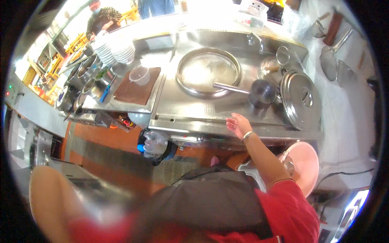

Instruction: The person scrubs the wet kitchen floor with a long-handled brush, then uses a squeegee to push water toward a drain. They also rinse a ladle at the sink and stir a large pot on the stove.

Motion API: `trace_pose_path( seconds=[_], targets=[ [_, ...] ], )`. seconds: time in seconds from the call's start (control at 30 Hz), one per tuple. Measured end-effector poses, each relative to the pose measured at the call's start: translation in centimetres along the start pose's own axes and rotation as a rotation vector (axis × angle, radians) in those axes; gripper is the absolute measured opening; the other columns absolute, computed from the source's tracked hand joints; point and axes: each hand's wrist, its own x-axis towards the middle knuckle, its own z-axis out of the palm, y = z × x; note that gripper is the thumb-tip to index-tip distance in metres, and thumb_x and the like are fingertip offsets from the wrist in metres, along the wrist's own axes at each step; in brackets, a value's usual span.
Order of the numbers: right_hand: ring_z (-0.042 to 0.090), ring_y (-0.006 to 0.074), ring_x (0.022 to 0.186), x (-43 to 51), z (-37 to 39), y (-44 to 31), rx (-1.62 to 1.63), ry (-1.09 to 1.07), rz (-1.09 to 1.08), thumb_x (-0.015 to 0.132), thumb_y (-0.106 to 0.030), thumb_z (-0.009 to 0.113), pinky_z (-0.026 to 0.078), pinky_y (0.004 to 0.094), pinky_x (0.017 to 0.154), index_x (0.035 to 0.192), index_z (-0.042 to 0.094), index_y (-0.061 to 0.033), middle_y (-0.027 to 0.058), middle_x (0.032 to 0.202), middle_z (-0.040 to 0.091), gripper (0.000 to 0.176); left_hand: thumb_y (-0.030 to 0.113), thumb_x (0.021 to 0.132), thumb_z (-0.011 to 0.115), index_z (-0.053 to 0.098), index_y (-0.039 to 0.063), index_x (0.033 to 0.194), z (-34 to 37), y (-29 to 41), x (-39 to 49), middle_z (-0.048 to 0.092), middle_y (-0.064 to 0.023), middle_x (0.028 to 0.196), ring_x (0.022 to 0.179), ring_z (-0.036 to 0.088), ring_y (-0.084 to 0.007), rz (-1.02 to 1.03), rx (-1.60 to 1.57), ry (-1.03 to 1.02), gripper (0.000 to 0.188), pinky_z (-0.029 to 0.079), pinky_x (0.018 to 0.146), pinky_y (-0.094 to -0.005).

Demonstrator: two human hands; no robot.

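My right hand [238,125] is held over the front edge of the steel counter [200,111], its fingers apart and nothing in them. Just beyond it a dark metal pot with a long handle [262,93] stands on the counter, its handle pointing left over the rim of a large round steel basin [182,82]. A big steel lid [305,97] leans at the right. My left hand is out of view; only the raised, bent left arm shows at the lower left. A brown cloth [133,92] with a clear plastic tub [139,75] on it lies left of the basin.
Stacked bowls [121,53] and steel containers [88,65] stand at the left. A faucet [256,41] rises behind the counter, and strainers [328,62] hang on the right wall. A pink bucket [307,167] and a lined bin [155,144] are below. A person [103,18] is beyond the counter.
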Motion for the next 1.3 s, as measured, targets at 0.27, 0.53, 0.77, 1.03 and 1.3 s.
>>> trace_pose_path(
  seconds=[0.27, 0.53, 0.77, 1.03, 1.3],
  targets=[
    [0.053, 0.0250, 0.074, 15.3, 1.5, -5.2, 0.558, 0.395, 0.086, 0.079, -0.030, 0.064, 0.047, 0.0380, 0.068, 0.103, 0.047, -0.0066, 0.0127, 0.088, 0.049, 0.037, 0.023, 0.090, 0.045, 0.036, -0.004, 0.124, -0.5, -11.5, -1.7, 0.041, -0.0177, 0.126, 0.113, 0.043, -0.0263, -0.115, 0.231, 0.048, 0.045, 0.037, 0.093, -0.0379],
    [0.052, 0.0220, 0.064, 14.4, 0.4, -3.9, 0.773, 0.432, 0.005, 0.075, -0.013, 0.062, 0.048, 0.0361, 0.063, 0.080, 0.049, -0.0077, 0.0074, 0.073, 0.054, 0.014, 0.019, 0.087, 0.051, 0.034, -0.004, 0.128, -10.3, -22.7, -25.0, 0.039, -0.0170, 0.132, 0.118, 0.040, -0.0257, -0.995, 1.040, -0.097, 0.050, 0.034, 0.098, -0.0391],
    [0.045, 0.0139, 0.051, 2.2, 0.8, -5.2, 0.721, 0.222, 0.002, 0.079, -0.008, 0.051, 0.043, 0.0293, 0.052, 0.088, 0.047, -0.0058, 0.0043, 0.062, 0.045, 0.011, 0.014, 0.077, 0.060, 0.048, 0.001, 0.115, -9.3, -28.9, -49.9, 0.047, -0.0171, 0.118, 0.113, 0.042, -0.0325, -1.684, 0.820, -0.284, 0.042, 0.034, 0.097, -0.0389],
    [0.044, 0.0136, 0.046, 2.3, 7.3, -8.4, 0.119, 0.120, 0.133, 0.078, -0.007, 0.051, 0.038, 0.0287, 0.044, 0.099, 0.045, -0.0046, 0.0048, 0.062, 0.047, 0.022, 0.034, 0.083, 0.050, 0.041, 0.009, 0.125, -2.3, -32.5, -52.1, 0.036, -0.0112, 0.133, 0.127, 0.030, -0.0290, -1.738, 1.146, -0.520, 0.049, 0.021, 0.099, -0.0590],
    [0.055, 0.0172, 0.050, 11.0, 9.9, -12.0, -1.060, 0.254, 0.072, 0.068, -0.013, 0.061, 0.049, 0.0297, 0.045, 0.084, 0.050, 0.0024, 0.0100, 0.066, 0.056, 0.024, 0.032, 0.085, 0.045, 0.040, 0.006, 0.126, -1.7, -32.3, -51.5, 0.035, -0.0132, 0.135, 0.128, 0.027, -0.0304, -1.714, 1.178, -0.528, 0.049, 0.018, 0.102, -0.0570]
  ],
)
